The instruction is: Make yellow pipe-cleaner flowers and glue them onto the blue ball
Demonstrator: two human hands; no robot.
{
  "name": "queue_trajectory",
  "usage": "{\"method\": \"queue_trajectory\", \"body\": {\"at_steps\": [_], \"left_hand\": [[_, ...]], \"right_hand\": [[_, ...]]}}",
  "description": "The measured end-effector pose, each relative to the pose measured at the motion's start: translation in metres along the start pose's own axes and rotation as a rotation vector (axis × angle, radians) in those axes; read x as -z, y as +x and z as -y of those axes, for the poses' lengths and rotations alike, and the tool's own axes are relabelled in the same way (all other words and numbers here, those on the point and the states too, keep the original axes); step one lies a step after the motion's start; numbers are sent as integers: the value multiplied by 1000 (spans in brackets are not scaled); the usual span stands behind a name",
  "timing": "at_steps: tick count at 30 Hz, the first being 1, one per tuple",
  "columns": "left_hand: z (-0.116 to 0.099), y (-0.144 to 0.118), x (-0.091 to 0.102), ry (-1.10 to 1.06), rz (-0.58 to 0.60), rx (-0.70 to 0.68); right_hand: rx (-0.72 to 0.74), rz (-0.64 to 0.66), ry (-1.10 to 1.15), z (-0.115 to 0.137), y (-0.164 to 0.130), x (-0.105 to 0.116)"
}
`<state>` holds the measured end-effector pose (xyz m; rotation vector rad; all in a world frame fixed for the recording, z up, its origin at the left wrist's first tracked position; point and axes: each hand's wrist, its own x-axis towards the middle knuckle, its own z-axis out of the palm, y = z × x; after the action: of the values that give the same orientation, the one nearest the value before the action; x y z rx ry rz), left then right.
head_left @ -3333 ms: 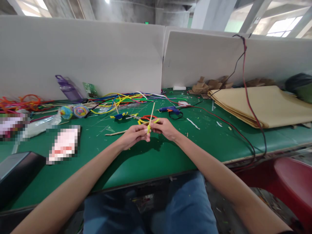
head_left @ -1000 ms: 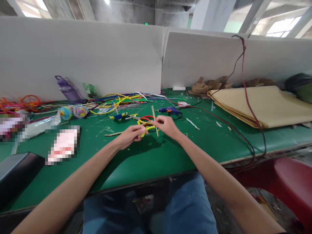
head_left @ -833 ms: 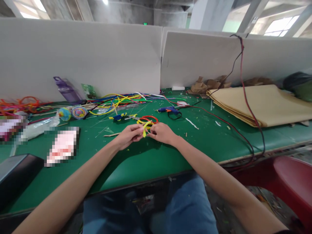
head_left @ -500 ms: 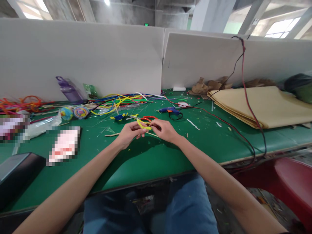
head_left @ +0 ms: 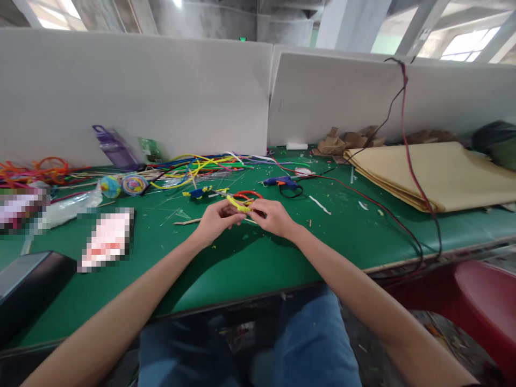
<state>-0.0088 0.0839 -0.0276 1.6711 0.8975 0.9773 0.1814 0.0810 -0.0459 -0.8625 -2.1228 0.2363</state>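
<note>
Over the green table mat point(head_left: 258, 258) my left hand point(head_left: 215, 220) and my right hand point(head_left: 272, 216) meet, both pinching a thin wooden stick wrapped with a yellow pipe cleaner point(head_left: 237, 205). The stick lies nearly level between my fingertips, and its ends are mostly hidden by my fingers. Just behind my hands a red pipe-cleaner loop point(head_left: 248, 194) lies on the mat. A small blue and yellow twisted piece point(head_left: 199, 192) sits to the left of it.
A heap of coloured pipe cleaners point(head_left: 193, 164) lies at the back. A blue glue gun point(head_left: 282, 183) with red and black cables point(head_left: 403, 134) sits right of centre. Folded tan sheets point(head_left: 439, 174) fill the right side. A purple bottle point(head_left: 113, 146) and a black box point(head_left: 28, 285) are at left.
The stick stood upright in my hands, then swung down to nearly level. My hands stayed together over the mat, turning the yellow pipe cleaner around it.
</note>
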Motion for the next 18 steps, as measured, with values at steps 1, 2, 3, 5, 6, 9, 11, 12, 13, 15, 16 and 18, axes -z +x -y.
{"method": "queue_trajectory", "body": {"at_steps": [1,2,3,5,6,9,11,12,13,15,16,18], "left_hand": [[1,0,0,1,4,-5],[1,0,0,3,7,-10],[2,0,0,7,8,-11],[2,0,0,20,4,-13],[3,0,0,25,2,-14],[2,0,0,48,-4,-25],[2,0,1,58,-11,-29],[2,0,1,61,-13,-27],[2,1,1,59,-14,-24],[2,1,2,48,-8,-14],[2,1,2,40,-1,-11],[2,0,3,20,18,-10]], "right_hand": [[2,-2,3,0,0,0],[2,-3,5,-1,0,-1],[1,-6,7,-1,0,-1],[6,-10,8,-1,-1,-1],[11,-14,8,-1,-1,-2],[22,-20,-4,0,-2,-4],[16,-12,-15,0,-2,-5],[11,-4,-18,1,-3,-5],[7,9,-18,2,-3,-5],[1,34,-8,4,-3,-3],[-5,39,4,5,-3,-2],[-48,-2,52,8,-1,2]]}}
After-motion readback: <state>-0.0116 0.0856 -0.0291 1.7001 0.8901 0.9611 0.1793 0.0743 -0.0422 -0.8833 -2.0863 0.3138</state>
